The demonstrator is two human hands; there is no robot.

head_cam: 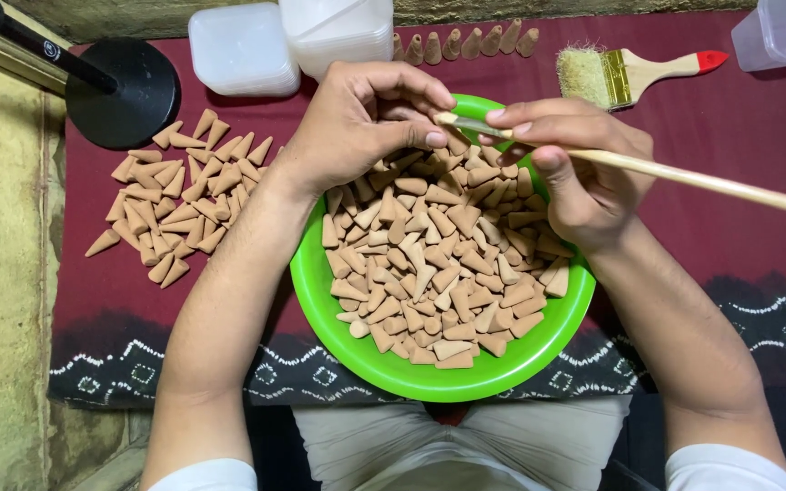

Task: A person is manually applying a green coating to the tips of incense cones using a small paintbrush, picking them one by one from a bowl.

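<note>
Left hand (357,123) curled over the far rim of the round green plastic bowl (320,300), fingertips pinched together on one small tan clay cone (450,138) held just above the heap. Right hand (575,168) right beside it, fingers nearly touching the left's, gripping a long thin pale wooden stick (702,180) pencil-style; the stick's tip meets the pinched cone between the two hands, its shaft runs out past the right wrist to the frame edge. Bowl sits directly under both hands, filled almost to the rim with a loose pile of the same tan cones (438,264), lying every which way. Outside the left forearm, a flat scatter of more tan cones (179,195) lies on the dark red patterned cloth (739,118), well apart from the bowl. Beyond the left hand, two translucent white plastic tubs (288,41) stand touching each other; contents cannot be told. Just past those, beyond both hands, a short row of cones standing upright (466,44). Beyond the right hand, a flat bristle paintbrush with a pale wooden handle and red tip (634,73) lies on the cloth, and a clear plastic container (784,32) sits at the far corner, cut by the frame, contents unclear. A round black stand base with a pole (125,91) rests farther out from the left hand.
</note>
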